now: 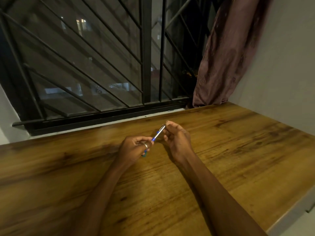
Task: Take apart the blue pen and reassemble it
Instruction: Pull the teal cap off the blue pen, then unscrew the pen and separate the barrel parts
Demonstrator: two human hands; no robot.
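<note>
The blue pen (pixel 158 133) has a silver barrel and blue parts, and it slants up to the right between both hands, a little above the wooden table (pixel 238 150). My left hand (pixel 134 148), with a ring on one finger, grips the pen's lower blue end; a blue-green bit shows below its fingers. My right hand (pixel 175 137) pinches the pen's upper silver end with thumb and fingertips. Whether the pen's parts are joined or separated under the fingers is hidden.
A barred window (pixel 102 65) with a black frame runs along the table's far edge. A pinkish curtain (pixel 226 57) hangs at the back right beside a white wall (pixel 286 74). The table's right edge (pixel 289 217) drops off near the lower right.
</note>
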